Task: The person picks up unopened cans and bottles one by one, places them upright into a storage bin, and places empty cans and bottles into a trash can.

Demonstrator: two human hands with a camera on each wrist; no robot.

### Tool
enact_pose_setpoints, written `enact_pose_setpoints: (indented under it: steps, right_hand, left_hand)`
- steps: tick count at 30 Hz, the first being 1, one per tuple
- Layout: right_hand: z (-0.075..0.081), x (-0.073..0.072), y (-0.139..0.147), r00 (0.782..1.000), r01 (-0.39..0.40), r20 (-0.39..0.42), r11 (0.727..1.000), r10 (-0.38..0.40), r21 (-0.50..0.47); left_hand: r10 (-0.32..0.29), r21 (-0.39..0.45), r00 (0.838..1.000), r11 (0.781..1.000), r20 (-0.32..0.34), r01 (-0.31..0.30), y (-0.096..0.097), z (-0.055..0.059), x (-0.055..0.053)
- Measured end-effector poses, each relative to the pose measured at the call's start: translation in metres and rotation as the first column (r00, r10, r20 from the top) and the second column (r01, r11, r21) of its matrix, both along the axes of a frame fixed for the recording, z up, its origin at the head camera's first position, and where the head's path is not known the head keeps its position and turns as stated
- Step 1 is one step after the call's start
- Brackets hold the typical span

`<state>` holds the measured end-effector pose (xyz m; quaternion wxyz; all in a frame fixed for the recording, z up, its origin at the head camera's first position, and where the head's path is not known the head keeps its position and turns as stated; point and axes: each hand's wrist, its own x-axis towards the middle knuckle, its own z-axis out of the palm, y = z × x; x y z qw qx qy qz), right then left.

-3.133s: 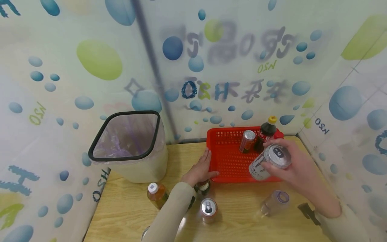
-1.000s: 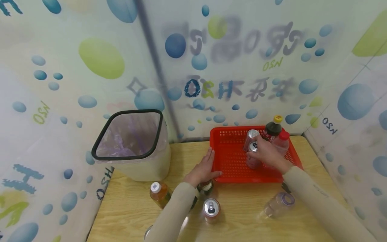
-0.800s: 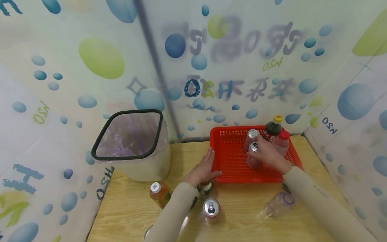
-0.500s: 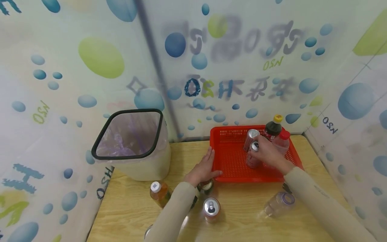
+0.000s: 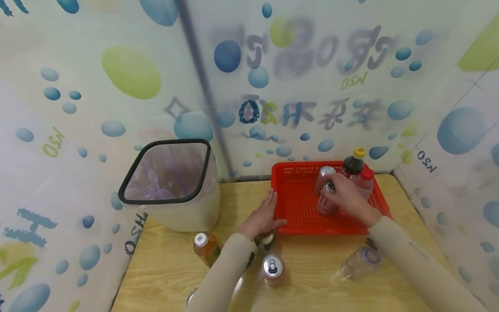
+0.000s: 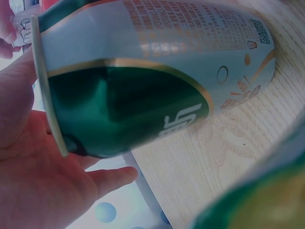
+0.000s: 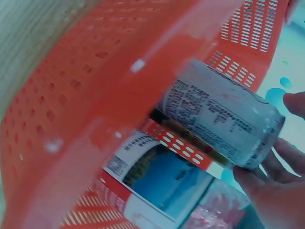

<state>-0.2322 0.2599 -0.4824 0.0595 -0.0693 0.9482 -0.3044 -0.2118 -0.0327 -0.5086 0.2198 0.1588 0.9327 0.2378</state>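
In the head view my right hand [image 5: 348, 197] pinches the top of a pale drink can [image 5: 326, 207], which stands nearly upright inside the red plastic basket [image 5: 294, 219]. Fingers and thumb also show at the top end of this can [image 7: 219, 114] in the right wrist view. Close behind it is another can [image 5: 324, 174]. A yellow-capped cola bottle [image 5: 352, 165] and a red-capped bottle [image 5: 365, 184] stand at the basket's right. My left hand [image 5: 259, 220], fingers straight, rests against the basket's left side. A green and silver can [image 6: 133, 100] fills the left wrist view, beside that hand's palm.
A cream bin [image 5: 191, 216] with a black rim and plastic liner stands at left. On the wooden table [image 5: 312, 286] are an amber bottle [image 5: 207, 250] with a white cap, a can [image 5: 273, 271] in front, and a clear bottle [image 5: 358, 263] front right. Patterned walls enclose the table.
Since the oldest frame, my right hand has brought the can from over the basket's front right down into the basket, next to the other can. The left hand has stayed at the basket's side.
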Motion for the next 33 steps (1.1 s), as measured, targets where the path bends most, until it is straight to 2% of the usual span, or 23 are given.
enact_pose_setpoints:
  steps: [8, 11, 17, 21, 26, 28, 33]
  right_hand:
    - [0.022, 0.01, 0.004, 0.989, -0.033, -0.143, 0.999, 0.028, -0.036]
    - [0.035, 0.015, 0.006, 0.979, -0.063, -0.197, 0.997, 0.053, -0.045]
    - [0.055, 0.027, 0.012, 0.952, -0.099, -0.292, 0.995, 0.096, 0.004]
    - [0.065, 0.037, 0.017, 0.955, -0.083, -0.287, 0.997, 0.079, -0.003]
    - [0.075, 0.054, 0.025, 0.976, -0.078, -0.211, 0.991, 0.054, -0.108]
    - [0.079, 0.061, 0.029, 0.967, -0.081, -0.248, 0.992, 0.055, -0.098]
    - [0.088, 0.077, 0.033, 0.913, -0.072, -0.403, 0.997, 0.058, -0.019]
  left_hand:
    - [0.011, 0.011, 1.0, 1.0, 0.02, -0.012, 0.001, 0.0, 0.002]
    - [0.007, 0.012, 1.0, 1.0, 0.021, -0.007, 0.001, 0.001, 0.002]
    - [0.002, 0.016, 1.0, 1.0, 0.023, -0.003, 0.0, 0.003, 0.0]
    - [0.005, 0.023, 1.0, 1.0, 0.022, -0.006, 0.0, 0.004, 0.0]
    - [0.008, 0.02, 1.0, 1.0, 0.023, -0.008, 0.001, 0.004, 0.0]
    - [0.01, 0.02, 1.0, 1.0, 0.027, -0.01, 0.001, 0.004, 0.0]
    - [0.014, 0.01, 0.999, 1.0, 0.031, -0.014, 0.001, 0.004, 0.0]
